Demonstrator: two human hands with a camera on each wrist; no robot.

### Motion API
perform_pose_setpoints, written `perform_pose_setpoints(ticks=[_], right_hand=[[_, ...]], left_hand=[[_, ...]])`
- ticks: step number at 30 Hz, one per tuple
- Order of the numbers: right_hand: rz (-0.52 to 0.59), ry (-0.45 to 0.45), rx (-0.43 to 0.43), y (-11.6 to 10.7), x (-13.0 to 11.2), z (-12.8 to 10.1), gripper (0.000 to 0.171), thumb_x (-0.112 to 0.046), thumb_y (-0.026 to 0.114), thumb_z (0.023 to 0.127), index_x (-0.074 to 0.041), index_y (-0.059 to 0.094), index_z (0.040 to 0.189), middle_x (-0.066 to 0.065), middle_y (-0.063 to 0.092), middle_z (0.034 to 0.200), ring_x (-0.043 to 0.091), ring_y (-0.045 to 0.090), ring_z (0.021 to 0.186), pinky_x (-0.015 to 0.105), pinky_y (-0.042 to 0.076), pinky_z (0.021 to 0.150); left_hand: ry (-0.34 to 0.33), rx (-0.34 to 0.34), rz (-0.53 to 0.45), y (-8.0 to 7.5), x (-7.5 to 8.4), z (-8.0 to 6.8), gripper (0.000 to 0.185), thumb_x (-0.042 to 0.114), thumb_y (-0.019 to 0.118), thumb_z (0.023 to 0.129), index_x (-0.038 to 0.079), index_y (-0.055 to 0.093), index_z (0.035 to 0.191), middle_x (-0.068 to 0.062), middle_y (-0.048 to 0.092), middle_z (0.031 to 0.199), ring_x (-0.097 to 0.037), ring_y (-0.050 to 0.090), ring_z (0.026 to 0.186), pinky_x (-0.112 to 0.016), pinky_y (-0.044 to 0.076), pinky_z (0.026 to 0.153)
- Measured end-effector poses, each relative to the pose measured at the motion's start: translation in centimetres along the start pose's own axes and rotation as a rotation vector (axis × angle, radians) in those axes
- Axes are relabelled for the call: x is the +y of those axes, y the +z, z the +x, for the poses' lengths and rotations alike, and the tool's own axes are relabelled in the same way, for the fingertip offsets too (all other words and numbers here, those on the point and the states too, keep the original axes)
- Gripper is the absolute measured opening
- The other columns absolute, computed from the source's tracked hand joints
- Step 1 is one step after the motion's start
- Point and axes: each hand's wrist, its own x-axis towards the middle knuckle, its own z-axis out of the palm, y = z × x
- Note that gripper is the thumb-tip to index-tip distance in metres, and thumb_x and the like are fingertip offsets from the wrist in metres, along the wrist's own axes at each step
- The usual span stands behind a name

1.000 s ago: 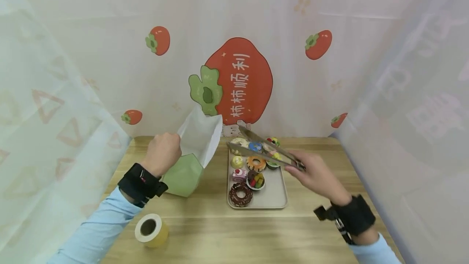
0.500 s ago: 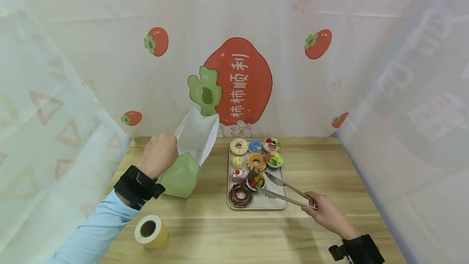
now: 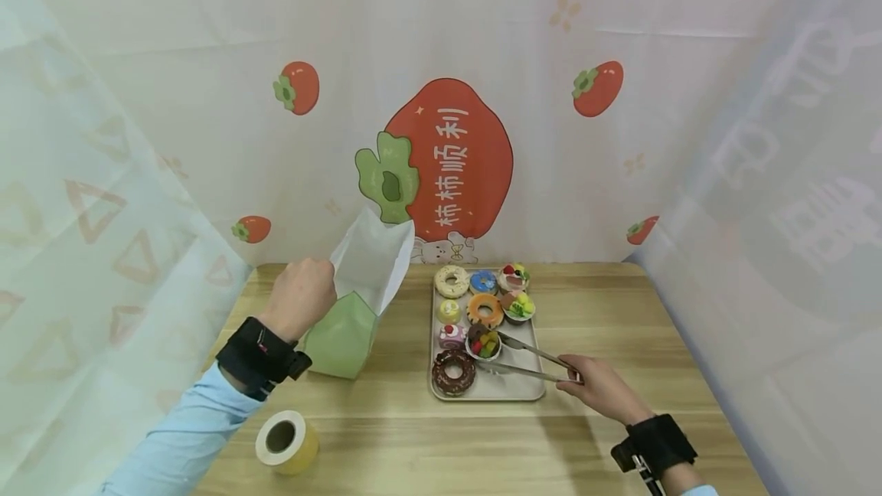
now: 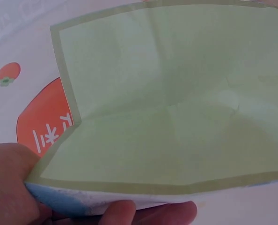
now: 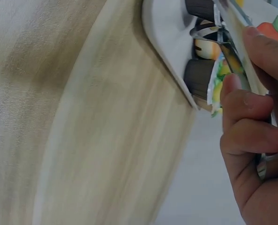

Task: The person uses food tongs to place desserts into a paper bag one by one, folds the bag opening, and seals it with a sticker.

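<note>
My left hand (image 3: 303, 295) grips the edge of a green paper bag (image 3: 344, 335) with a white inside, its mouth wide and facing up. In the left wrist view the bag (image 4: 167, 117) fills most of the picture, with fingers curled under its rim. My right hand (image 3: 602, 387) holds metal tongs (image 3: 534, 353), whose two tips stand either side of a fruit-topped cupcake (image 3: 485, 343) on the tray. In the right wrist view the tongs (image 5: 239, 47) run up between thumb and fingers, beside a dark cupcake cup (image 5: 198, 78).
A beige tray (image 3: 524, 387) bears a chocolate donut (image 3: 453, 372), an orange donut (image 3: 485, 311), a cream donut (image 3: 452, 282), a blue donut (image 3: 484, 282), small cakes and other cupcakes. A yellow tape roll (image 3: 288, 442) stands front left. Printed curtains (image 3: 751, 251) enclose the table.
My right hand has lowered the tongs from over the tray's far end to the fruit-topped cupcake, then moved slightly left with the tips around it. My left hand keeps the bag nearly still.
</note>
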Motion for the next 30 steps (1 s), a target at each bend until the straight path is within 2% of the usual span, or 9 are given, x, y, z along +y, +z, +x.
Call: perform_pose_setpoints(ticks=[5, 11, 15, 20, 24, 25, 30], right_hand=[[0.01, 0.002, 0.024, 0.3, 0.8, 0.0, 0.033, -0.015, 0.071, 0.089, 0.001, 0.067, 0.117, -0.009, 0.051, 0.072, -0.001, 0.038, 0.057, 0.02, 0.035, 0.051], [0.026, 0.002, 0.059, 0.1, 1.9, -1.2, 0.032, -0.018, 0.07, 0.091, 0.001, 0.068, 0.116, -0.008, 0.049, 0.071, -0.002, 0.036, 0.056, 0.02, 0.033, 0.05], [0.083, 0.022, 0.058, 0.0, 2.4, -2.4, 0.03, -0.022, 0.07, 0.092, -0.001, 0.068, 0.113, -0.007, 0.052, 0.072, -0.002, 0.037, 0.057, 0.019, 0.034, 0.051], [0.2, 0.058, 0.056, -0.2, 2.5, -4.2, 0.042, -0.026, 0.066, 0.094, 0.004, 0.064, 0.122, 0.0, 0.062, 0.076, -0.002, 0.041, 0.059, 0.021, 0.036, 0.052], [0.278, 0.079, 0.104, -1.1, 1.3, -5.1, 0.042, -0.021, 0.067, 0.094, 0.009, 0.062, 0.123, 0.002, 0.061, 0.075, -0.002, 0.041, 0.057, 0.022, 0.037, 0.051], [0.295, 0.074, 0.122, -1.6, 0.7, -5.1, 0.043, -0.019, 0.067, 0.094, 0.01, 0.061, 0.125, 0.002, 0.064, 0.078, -0.003, 0.044, 0.059, 0.022, 0.039, 0.053], [0.309, -0.053, 0.256, -4.5, -2.9, -4.0, 0.039, -0.008, 0.068, 0.092, 0.013, 0.061, 0.124, 0.004, 0.067, 0.08, -0.004, 0.048, 0.061, 0.023, 0.043, 0.052]], left_hand=[[0.014, 0.013, 0.013, 0.2, 0.0, -0.2, 0.017, -0.007, 0.056, 0.082, -0.004, 0.057, 0.066, -0.005, 0.044, 0.053, -0.019, 0.045, 0.045, -0.032, 0.038, 0.039], [0.012, 0.015, 0.011, 0.1, 0.0, -0.3, 0.015, -0.007, 0.056, 0.082, -0.006, 0.058, 0.067, -0.006, 0.047, 0.053, -0.02, 0.047, 0.044, -0.033, 0.039, 0.04], [0.01, 0.002, 0.007, 0.0, 0.0, -0.2, 0.014, -0.007, 0.056, 0.082, -0.006, 0.059, 0.068, -0.007, 0.048, 0.054, -0.021, 0.049, 0.045, -0.034, 0.04, 0.04], [0.017, -0.008, 0.007, 0.0, 0.1, -0.1, 0.015, -0.008, 0.056, 0.082, -0.005, 0.058, 0.068, -0.006, 0.047, 0.054, -0.02, 0.047, 0.045, -0.033, 0.039, 0.04], [0.034, 0.002, -0.006, 0.1, 0.1, 0.0, 0.018, -0.009, 0.054, 0.082, -0.003, 0.055, 0.064, -0.004, 0.043, 0.053, -0.019, 0.043, 0.045, -0.031, 0.037, 0.04], [0.039, 0.007, -0.008, 0.1, 0.2, 0.0, 0.019, -0.009, 0.054, 0.082, -0.002, 0.054, 0.064, -0.003, 0.041, 0.053, -0.018, 0.043, 0.045, -0.031, 0.036, 0.04], [0.045, 0.026, -0.024, 0.0, 0.3, 0.0, 0.022, -0.01, 0.053, 0.082, -0.001, 0.052, 0.062, -0.002, 0.039, 0.053, -0.017, 0.04, 0.045, -0.029, 0.033, 0.04]])
